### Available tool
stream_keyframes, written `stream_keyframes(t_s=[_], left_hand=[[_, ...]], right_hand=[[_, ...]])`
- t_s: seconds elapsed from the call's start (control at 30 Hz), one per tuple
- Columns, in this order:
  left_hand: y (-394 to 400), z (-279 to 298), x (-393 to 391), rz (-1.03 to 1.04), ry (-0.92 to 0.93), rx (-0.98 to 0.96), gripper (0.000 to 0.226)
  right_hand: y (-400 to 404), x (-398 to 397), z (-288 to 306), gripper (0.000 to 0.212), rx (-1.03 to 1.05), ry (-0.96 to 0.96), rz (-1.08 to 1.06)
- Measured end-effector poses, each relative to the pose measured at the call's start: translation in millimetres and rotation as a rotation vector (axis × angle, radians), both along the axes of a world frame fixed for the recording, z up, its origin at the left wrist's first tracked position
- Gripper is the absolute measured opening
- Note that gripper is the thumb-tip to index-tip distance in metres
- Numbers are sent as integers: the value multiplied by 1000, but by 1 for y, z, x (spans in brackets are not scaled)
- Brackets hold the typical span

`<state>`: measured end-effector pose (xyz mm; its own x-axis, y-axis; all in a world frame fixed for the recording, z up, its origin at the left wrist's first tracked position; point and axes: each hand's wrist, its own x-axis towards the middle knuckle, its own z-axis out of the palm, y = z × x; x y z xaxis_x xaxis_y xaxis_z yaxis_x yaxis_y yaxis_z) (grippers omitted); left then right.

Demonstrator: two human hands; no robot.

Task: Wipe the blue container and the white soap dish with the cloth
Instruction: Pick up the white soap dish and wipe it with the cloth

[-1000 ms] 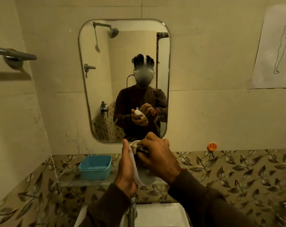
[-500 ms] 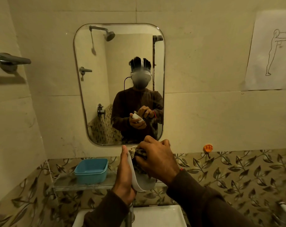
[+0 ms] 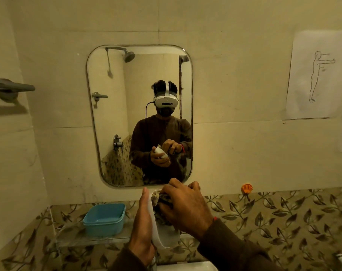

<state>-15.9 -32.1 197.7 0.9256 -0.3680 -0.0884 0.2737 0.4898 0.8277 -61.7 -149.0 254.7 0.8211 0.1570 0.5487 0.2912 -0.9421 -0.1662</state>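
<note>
My left hand (image 3: 142,227) holds the white soap dish (image 3: 162,237) tilted on its edge, in the air below the mirror. My right hand (image 3: 185,206) presses a dark patterned cloth (image 3: 160,208) into the dish's hollow; most of the cloth is hidden under my fingers. The blue container (image 3: 104,219), open and rectangular, stands on a glass shelf (image 3: 72,237) to the left of my hands, apart from them.
A wall mirror (image 3: 115,114) hangs straight ahead above the shelf. A towel bar (image 3: 13,87) juts from the left wall. An orange hook (image 3: 246,188) sits on the wall at right, papers (image 3: 315,75) above it. The white basin (image 3: 187,266) lies below my hands.
The view has tilted upward, so everything sits lower in frame. My hands keep the same grip on the dish and cloth, the right hand shifting only slightly.
</note>
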Motion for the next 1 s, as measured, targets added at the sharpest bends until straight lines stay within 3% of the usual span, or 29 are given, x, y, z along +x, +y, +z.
stream_keyframes(t_s=[0.2,0.43,0.63,0.8,1.0], left_hand=[[-1,3,-1,-7,91,-76,95],[5,9,1,47,-64,-19,72],[15,29,8,212,-119,8,60],[12,23,5,192,-61,0,60],[10,17,7,130,-59,-19,63]], right_hand=[[3,0,4,31,-69,-36,-11],[13,-5,5,40,-176,-147,-37],[22,-15,-3,34,-261,-5,4],[24,-19,-1,24,-258,208,106],[20,-21,-7,16,-4,319,186]])
